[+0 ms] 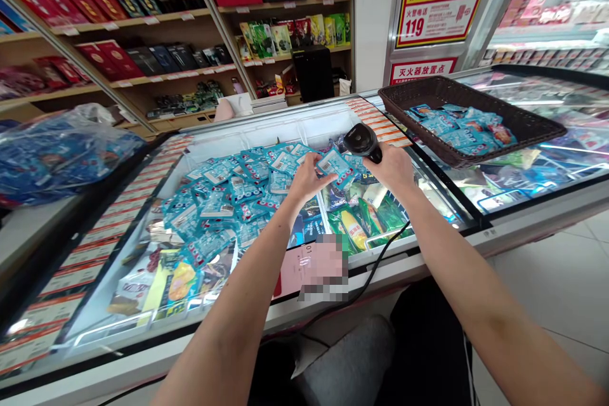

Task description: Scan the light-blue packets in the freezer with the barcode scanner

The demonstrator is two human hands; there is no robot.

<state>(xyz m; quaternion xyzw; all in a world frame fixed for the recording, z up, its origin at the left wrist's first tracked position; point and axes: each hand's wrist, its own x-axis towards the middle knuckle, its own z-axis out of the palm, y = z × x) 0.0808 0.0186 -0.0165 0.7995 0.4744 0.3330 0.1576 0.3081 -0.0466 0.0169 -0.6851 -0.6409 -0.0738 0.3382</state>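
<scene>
A black barcode scanner (360, 140) is gripped in my right hand (392, 168), its cable running down over the freezer's front edge. Between the fingers of my left hand (308, 179) is a small blue packet (335, 168), its white barcode label facing up just left of the scanner. Many more blue packets (242, 187) lie heaped on the freezer's glass top, left of and under my left hand. Farther right, a brown woven basket (533, 127) holds several similar packets.
Frozen goods, including bagged corn (354, 228), show through the glass of the freezer. A pink card (309, 266) lies at the front edge. At the left sits a clear plastic bag (66, 152) full of blue packages. Wooden shelves (166, 16) with bottles and boxes stand behind.
</scene>
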